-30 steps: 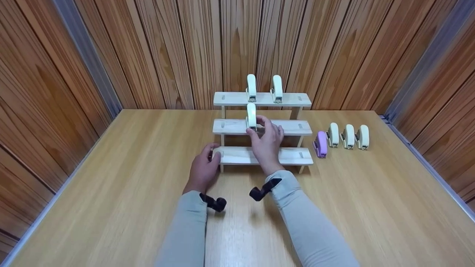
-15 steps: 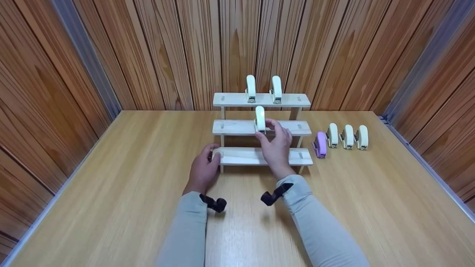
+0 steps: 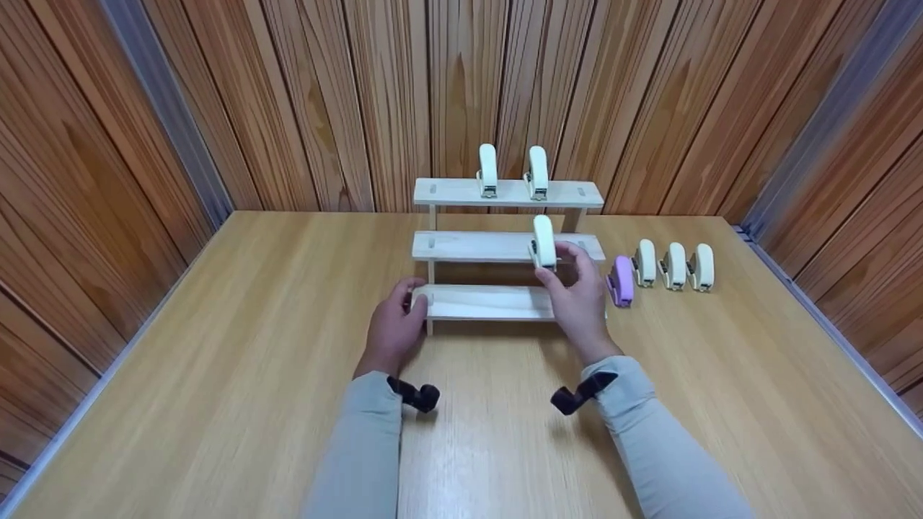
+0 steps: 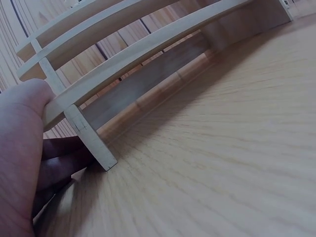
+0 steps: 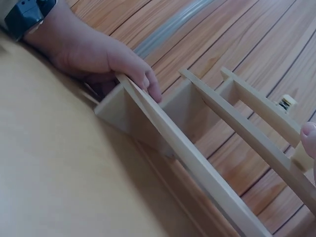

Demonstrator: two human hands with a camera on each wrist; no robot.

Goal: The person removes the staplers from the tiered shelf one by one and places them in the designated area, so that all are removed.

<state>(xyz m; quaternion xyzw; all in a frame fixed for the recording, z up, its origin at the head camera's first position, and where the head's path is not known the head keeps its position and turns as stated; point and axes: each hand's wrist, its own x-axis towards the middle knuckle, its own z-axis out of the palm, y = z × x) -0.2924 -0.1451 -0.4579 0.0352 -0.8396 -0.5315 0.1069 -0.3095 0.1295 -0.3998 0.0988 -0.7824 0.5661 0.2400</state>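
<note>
My right hand (image 3: 579,306) pinches a white stapler (image 3: 544,241) between thumb and fingers, upright. In the head view this stapler overlaps the right part of the middle shelf of a three-step wooden display stand (image 3: 476,303). Only the tip of my right thumb (image 5: 309,138) shows at the edge of the right wrist view. My left hand (image 3: 393,324) grips the left end of the stand's lowest shelf. Its thumb lies over the board, and in the left wrist view its fingers (image 4: 64,165) curl behind the front leg (image 4: 91,138).
Two white staplers (image 3: 488,171) stand on the top shelf. On the table right of the stand are a purple stapler (image 3: 621,281) and three more white staplers (image 3: 675,265) in a row. Wood-panelled walls (image 3: 389,101) enclose the table (image 3: 252,346) at the back and sides.
My right hand has moved the white stapler rightward along the middle shelf, from near its centre toward its right end. My left hand has stayed on the stand.
</note>
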